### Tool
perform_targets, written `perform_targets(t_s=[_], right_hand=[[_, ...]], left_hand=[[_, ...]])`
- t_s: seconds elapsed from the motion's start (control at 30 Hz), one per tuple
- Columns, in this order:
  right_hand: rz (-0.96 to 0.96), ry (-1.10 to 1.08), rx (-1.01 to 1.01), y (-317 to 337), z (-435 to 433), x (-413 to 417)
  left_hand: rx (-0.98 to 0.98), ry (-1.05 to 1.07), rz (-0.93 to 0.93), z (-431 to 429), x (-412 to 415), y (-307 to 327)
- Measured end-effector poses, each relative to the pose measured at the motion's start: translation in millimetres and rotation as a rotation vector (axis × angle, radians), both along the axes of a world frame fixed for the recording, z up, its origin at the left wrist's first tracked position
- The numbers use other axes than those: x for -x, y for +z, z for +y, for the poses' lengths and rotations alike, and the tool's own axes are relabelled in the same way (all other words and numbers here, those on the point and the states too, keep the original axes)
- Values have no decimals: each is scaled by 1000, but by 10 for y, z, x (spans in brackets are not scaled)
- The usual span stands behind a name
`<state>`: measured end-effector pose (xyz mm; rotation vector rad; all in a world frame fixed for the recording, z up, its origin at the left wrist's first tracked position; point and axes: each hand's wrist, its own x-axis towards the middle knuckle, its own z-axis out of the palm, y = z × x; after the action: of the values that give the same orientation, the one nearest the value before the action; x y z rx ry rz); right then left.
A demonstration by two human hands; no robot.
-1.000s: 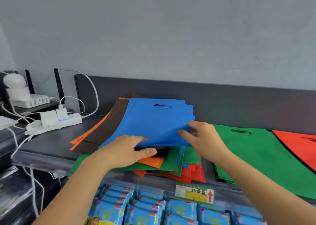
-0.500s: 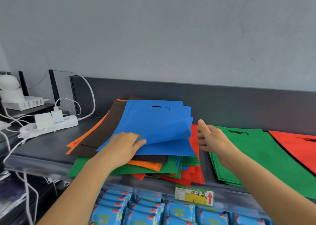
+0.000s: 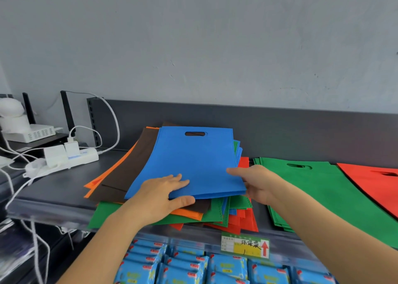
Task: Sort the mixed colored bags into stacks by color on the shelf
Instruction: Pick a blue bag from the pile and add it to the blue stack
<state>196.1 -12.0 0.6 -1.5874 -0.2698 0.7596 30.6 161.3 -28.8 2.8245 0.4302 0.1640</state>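
Shelf (image 3: 64,182): dark grey.
Green stack (image 3: 323,189): right of centre, reaching the front edge.
Mixed pile (image 3: 133,169): centre, overhanging the front edge.
Blue bag (image 3: 193,161): topmost on the pile.
Left hand (image 3: 163,195): pinches the bag's near edge, thumb beneath.
Right hand (image 3: 258,184): clamps its near right corner.

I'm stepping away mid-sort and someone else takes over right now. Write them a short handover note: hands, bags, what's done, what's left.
Left hand: pinches the near-left edge of the flat blue fabric bag with a cut-out handle.
Right hand: pinches its near-right corner.
That bag lies atop the mixed pile of brown, orange, green and red bags on the dark grey shelf.
Done: green bag stack and red bag stack started to the right.
Left: no blue, brown or orange stack in view; sort the pile.
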Motion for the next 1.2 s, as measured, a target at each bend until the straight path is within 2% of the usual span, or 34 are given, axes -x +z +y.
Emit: perform_targets(t_s=[0.1,0.2,0.37,0.47,0.53,0.7,1.0,1.2], right_hand=[[-91,21,41,-48,50,31],[-244,36,-22,-51,10,78],[-421,-12,-206,58,-369,51],[-471,-80,-255,102,-770,-99],[-489,-138,-257,105,-1126,-247],[-495,-277,-228,-37,-2289,-685],[-534,-500,-131,-191,-4662,-1396],[-530,-590,-76,-326,-5684,-1715]], left_hand=[[6,4,-12,-5,11,5],[-30,19,-77,-51,28,23],[-396,-83,-458,-340,-94,151],[-470,-109,-578,-573,-273,223],[-452,-96,-635,-781,-402,263],[-385,-215,-666,-1583,-875,239],[-383,-531,-716,-3764,-1990,220],[-375,-660,-721,-4748,-2517,207]])
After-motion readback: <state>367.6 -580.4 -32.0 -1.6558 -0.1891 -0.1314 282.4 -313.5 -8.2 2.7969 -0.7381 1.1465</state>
